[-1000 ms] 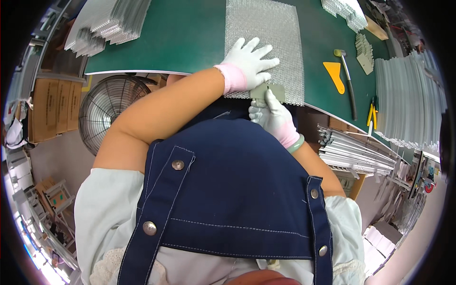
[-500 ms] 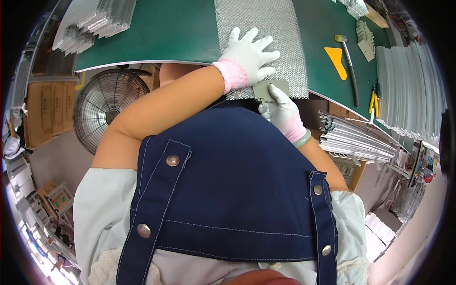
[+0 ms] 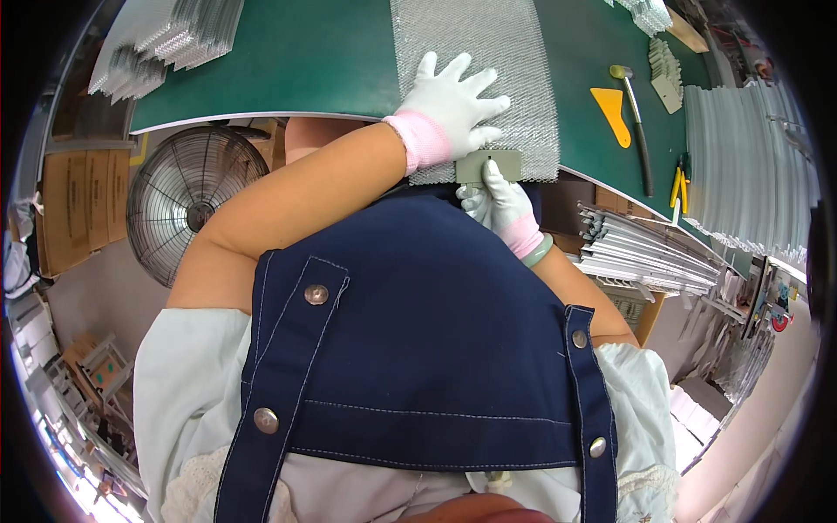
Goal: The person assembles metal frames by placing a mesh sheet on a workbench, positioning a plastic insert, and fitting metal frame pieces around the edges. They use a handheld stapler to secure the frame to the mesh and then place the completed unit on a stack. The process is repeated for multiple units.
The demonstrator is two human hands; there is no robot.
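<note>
Pressing left hand [image 3: 453,100] fingers spread on mesh sheet [image 3: 488,52], right hand [image 3: 497,200] fingers clamped on grey block [image 3: 490,164]

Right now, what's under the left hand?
The left hand lies flat on a silver mesh sheet, which rests on the green mat. The mesh beneath the palm is covered, so its state there can't be seen.

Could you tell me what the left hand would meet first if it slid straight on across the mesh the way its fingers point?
The left hand lies flat on the silvery mesh sheet, fingers pointing up the green table. Ahead is only more mesh to the picture's edge; the way looks free as far as shown.
</note>
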